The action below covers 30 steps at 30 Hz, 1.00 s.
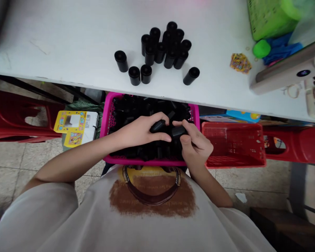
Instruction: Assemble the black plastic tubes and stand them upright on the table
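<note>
On the far left I have a red stool [13,112] above pale floor tiles [5,154]; next comes a yellow carton [75,120] with coloured lettering too small for me to read, beside a white box [90,120] bearing a barcode-like label; then the pink basket [152,162], heaped with black pieces [136,108]. Over it, the left hand [140,131] curves round one black piece [157,126], thumb and forefinger tips apart; the right hand [198,143] pinches a second black piece [177,132] between thumb and fingers, just beside the first; the shirt [149,224] below carries a brown print, its upside-down words too faint for me to make out. Above, black cylinders [160,52] stand upright on the white table [68,35], most in one cluster; further right I see a red basket [231,145] with mesh walls beneath the table edge; small yellow printed cards [240,63], unreadable here, lie on top, then a green basket [267,17] and a pale appliance [278,75] with a dark display.
</note>
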Motion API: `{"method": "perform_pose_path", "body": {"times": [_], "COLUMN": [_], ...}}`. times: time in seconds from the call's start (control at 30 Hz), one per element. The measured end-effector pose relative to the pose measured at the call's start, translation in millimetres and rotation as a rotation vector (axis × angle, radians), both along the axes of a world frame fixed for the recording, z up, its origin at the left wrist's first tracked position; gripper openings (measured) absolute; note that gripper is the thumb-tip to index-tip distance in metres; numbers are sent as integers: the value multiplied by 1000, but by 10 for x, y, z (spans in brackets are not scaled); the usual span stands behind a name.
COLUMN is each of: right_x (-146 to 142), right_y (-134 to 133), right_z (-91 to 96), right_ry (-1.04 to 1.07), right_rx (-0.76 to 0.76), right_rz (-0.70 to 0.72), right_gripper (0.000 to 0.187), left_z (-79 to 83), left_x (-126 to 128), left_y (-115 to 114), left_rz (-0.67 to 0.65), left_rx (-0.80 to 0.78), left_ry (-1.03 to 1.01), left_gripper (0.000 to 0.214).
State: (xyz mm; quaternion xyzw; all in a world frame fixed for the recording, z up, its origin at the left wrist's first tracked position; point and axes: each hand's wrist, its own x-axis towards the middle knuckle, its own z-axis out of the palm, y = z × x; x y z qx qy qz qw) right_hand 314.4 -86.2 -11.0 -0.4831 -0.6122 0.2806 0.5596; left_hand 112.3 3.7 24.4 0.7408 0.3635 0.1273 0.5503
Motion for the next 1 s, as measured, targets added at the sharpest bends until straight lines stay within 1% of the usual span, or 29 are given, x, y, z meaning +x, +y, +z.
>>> {"method": "perform_pose_path", "body": {"times": [0.07,0.17,0.2,0.33,0.4,0.5,0.57,0.7,0.77,0.83,0.87,0.9,0.93,1.0], "right_x": [11,27,33,59,70,73,65,40,39,80,127,194,281,500], "right_y": [6,9,14,39,43,51,70,108,120,164,213,287,387,650], "right_z": [-8,-15,-15,-13,-15,-21,-27,-32,-4,52,83,107,119,85], "right_ry": [-52,-114,-137,-224,-214,-175,-217,-439,-525,-542,-536,-531,-530,-531], "right_rx": [75,186,206,212,211,190,181,183,171,185,190,184,162,89], "right_rz": [-17,-91,-87,42,34,4,50,177,228,283,282,242,160,-94], "right_gripper": [40,43,44,50,52,50,49,42,40,33,30,29,29,33], "left_z": [20,39,39,11,-8,-17,-12,-11,-27,-55,-71,-88,-104,-137], "left_x": [-13,-28,-32,-53,-68,-87,-93,-115,-142,-185,-213,-245,-282,-359], "left_y": [-8,-23,-32,-79,-104,-130,-138,-141,-160,-198,-222,-248,-274,-318], "left_rz": [8,6,4,2,-2,-8,4,47,53,71,97,140,194,294], "left_rx": [3,3,2,14,11,-8,-25,-66,-137,-241,-276,-285,-275,-246], "left_ry": [15,42,42,28,38,30,-7,-56,-83,-144,-179,-205,-216,-219], "left_gripper": [52,48,48,47,46,47,46,47,47,49,52,56,59,56]}}
